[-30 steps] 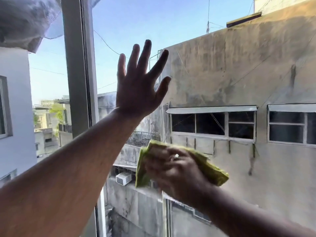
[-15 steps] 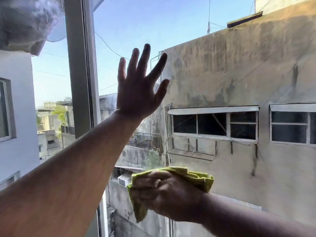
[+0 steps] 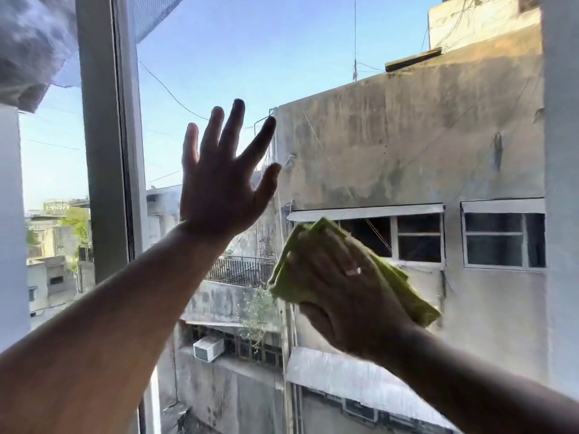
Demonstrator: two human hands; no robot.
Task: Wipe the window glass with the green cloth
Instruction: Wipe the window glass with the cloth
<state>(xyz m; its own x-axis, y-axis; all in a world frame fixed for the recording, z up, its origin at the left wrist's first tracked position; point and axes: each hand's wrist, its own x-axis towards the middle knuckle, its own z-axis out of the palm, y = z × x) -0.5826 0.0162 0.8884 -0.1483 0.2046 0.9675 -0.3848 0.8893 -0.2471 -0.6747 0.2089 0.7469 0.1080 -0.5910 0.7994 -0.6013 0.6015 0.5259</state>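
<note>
The right hand (image 3: 341, 296) is pressing the bunched green cloth (image 3: 291, 277) against the window glass (image 3: 313, 57), its fingers closed over it. The left hand (image 3: 216, 195) is spreading flat and empty on the pane, beside the grey window frame (image 3: 103, 151); stained concrete buildings (image 3: 407, 136) are showing outside.

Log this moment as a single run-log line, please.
left hand: open, fingers spread on window glass | right hand: pressing green cloth to glass | stage: wiping
</note>
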